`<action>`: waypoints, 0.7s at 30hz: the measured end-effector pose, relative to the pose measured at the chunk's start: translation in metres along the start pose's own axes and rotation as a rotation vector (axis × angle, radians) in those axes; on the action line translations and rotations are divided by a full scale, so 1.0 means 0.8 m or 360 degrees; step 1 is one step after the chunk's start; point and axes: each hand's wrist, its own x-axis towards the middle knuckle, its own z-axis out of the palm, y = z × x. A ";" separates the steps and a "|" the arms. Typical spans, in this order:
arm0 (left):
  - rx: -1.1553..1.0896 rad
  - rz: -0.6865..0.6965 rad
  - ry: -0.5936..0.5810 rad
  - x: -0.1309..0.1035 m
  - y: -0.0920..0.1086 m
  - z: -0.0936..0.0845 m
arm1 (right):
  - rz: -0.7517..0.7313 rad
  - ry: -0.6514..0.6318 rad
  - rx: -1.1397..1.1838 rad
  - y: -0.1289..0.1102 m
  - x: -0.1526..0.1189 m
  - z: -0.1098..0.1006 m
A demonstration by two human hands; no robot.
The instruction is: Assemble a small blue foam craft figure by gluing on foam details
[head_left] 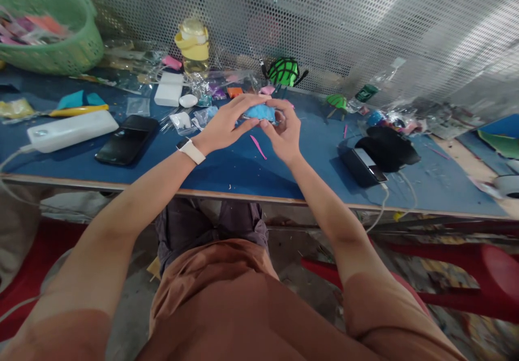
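Observation:
Both hands meet over the blue table [227, 172] around a light-blue lump of modelling clay [261, 113]. My left hand [229, 120], with a watch [190, 150] on its wrist, grips the clay from the left, thumb below and fingers above. From the right, my right hand [286, 131] holds the same lump between thumb and curled fingers. Part of the clay is hidden by the fingers. Just below lies a pink plastic clay knife [258, 147]. Small clear packets [182, 122] rest left of my left hand.
At the left are a green basket [77, 47], a white power strip [73, 131] and a black phone [127, 140]. A yellow-lidded bottle [194, 47] and a green-and-black figure [284, 72] stand behind. To the right sit a black device [360, 166] with a cable and a clear bottle [368, 92].

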 end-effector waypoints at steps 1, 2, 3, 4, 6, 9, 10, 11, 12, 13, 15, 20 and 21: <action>-0.0010 -0.0011 0.0008 0.000 0.002 0.000 | 0.0007 0.0016 -0.0017 -0.001 0.000 0.001; -0.0022 -0.0024 0.0013 0.000 0.004 0.000 | 0.0020 0.0040 -0.0019 -0.002 0.000 0.001; -0.0036 -0.0039 0.0015 0.000 0.005 0.000 | 0.0033 0.0066 -0.0005 -0.003 0.000 0.001; -0.0051 -0.0051 0.0018 0.000 0.006 0.000 | 0.0038 0.0084 0.0015 -0.003 0.000 0.001; -0.0075 -0.0058 0.0020 0.000 0.008 0.001 | 0.0023 0.0078 0.0036 -0.003 0.001 0.000; -0.0084 -0.0051 0.0013 0.000 0.007 0.001 | 0.0013 0.0022 0.0006 -0.003 0.003 -0.001; -0.0083 -0.0053 0.0009 0.000 0.006 0.002 | 0.0033 0.0014 -0.0001 -0.003 0.003 -0.001; -0.0081 -0.0056 0.0006 0.000 0.006 0.002 | 0.0062 0.0017 0.0001 -0.004 0.003 -0.001; -0.0080 -0.0057 0.0005 0.000 0.005 0.002 | 0.0093 0.0028 0.0010 -0.004 0.003 -0.001; -0.0077 -0.0059 0.0004 0.000 0.004 0.002 | 0.0119 0.0038 0.0022 -0.004 0.003 -0.001; -0.0072 -0.0064 0.0008 0.001 0.004 0.002 | 0.0131 0.0047 0.0048 -0.002 0.002 -0.002; -0.0088 -0.0075 0.0015 0.001 0.005 0.003 | 0.0056 -0.0020 0.0016 0.002 0.003 -0.002; -0.0096 -0.0077 0.0016 0.001 0.005 0.003 | 0.0064 -0.0025 -0.0002 0.002 0.003 -0.002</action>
